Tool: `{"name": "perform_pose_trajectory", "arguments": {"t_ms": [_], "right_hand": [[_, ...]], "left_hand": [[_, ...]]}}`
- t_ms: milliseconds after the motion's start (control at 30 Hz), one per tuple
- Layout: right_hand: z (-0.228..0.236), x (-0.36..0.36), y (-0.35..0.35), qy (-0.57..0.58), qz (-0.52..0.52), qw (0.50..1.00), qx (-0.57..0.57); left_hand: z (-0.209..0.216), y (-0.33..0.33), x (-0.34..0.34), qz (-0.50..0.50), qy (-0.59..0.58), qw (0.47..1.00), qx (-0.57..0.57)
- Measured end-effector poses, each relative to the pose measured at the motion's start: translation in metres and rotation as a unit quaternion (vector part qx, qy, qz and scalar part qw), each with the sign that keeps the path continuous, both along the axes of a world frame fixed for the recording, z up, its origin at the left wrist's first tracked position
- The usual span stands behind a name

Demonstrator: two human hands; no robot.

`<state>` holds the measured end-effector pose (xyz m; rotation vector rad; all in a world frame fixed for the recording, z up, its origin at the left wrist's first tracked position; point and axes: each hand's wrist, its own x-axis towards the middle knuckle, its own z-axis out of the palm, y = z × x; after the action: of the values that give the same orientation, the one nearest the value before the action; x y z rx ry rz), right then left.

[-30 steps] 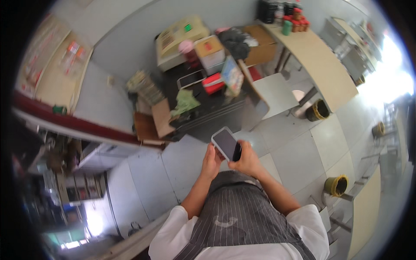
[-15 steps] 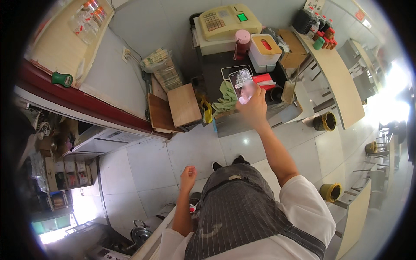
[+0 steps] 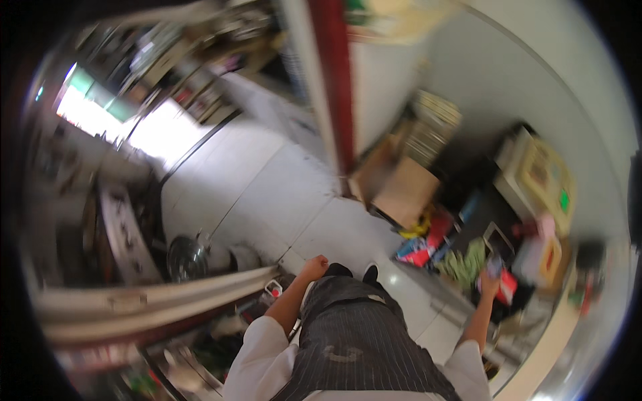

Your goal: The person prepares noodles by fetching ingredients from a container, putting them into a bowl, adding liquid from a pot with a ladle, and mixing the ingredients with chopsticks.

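My right hand (image 3: 490,284) reaches over the counter on the right, its fingers closed on a smartphone (image 3: 494,266); motion smears both. Beside them lie a crumpled green cloth (image 3: 465,262) and a red and white packet (image 3: 506,287). My left hand (image 3: 314,267) hangs by my waist, next to the dark striped apron (image 3: 354,334). Its fingers are curled in, and nothing shows in them.
A cream cash register (image 3: 538,177), a white box with a yellow lid (image 3: 540,259) and a pink-lidded bottle (image 3: 543,225) stand on the counter. A brown board (image 3: 406,192) leans near the doorway. A lidded pot (image 3: 187,257) stands at left, behind a pale ledge (image 3: 167,297).
The view has swung left, so the counter is now at the right and more of the kitchen shows. My right hand and the phone are lower, nearer the cloth and packet.
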<state>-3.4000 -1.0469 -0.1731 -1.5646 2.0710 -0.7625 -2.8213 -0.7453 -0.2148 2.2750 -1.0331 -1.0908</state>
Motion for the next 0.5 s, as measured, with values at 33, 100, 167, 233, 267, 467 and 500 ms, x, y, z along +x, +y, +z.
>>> {"name": "perform_pose_trajectory", "arguments": {"t_ms": [33, 100, 167, 233, 267, 467, 500], "right_hand": [[-0.006, -0.004, -0.002, 0.035, -0.022, 0.999, 0.019], [-0.021, 0.011, -0.019, 0.125, 0.001, 0.991, 0.040], [0.004, 0.041, -0.022, 0.132, 0.007, 0.991, 0.020], [0.043, 0.061, -0.019, 0.200, -0.002, 0.967, 0.159], [0.071, 0.078, -0.009, 0.266, -0.017, 0.925, 0.269], [0.090, 0.277, -0.065, 0.335, 0.175, 0.926, 0.011], [0.059, 0.289, -0.072, 0.249, 0.291, 0.923, -0.024]], "left_hand": [[0.002, 0.000, 0.009, 0.019, -0.003, 1.000, 0.002], [0.000, 0.022, 0.024, 0.072, -0.015, 0.997, 0.009], [-0.027, 0.031, 0.038, 0.114, -0.005, 0.993, -0.015], [-0.038, 0.029, 0.065, 0.117, 0.009, 0.993, -0.022], [-0.046, 0.024, 0.083, 0.103, 0.014, 0.994, -0.022], [-0.088, 0.030, 0.180, 0.173, 0.014, 0.984, -0.023], [-0.087, 0.024, 0.203, 0.169, 0.035, 0.985, -0.013]]}}
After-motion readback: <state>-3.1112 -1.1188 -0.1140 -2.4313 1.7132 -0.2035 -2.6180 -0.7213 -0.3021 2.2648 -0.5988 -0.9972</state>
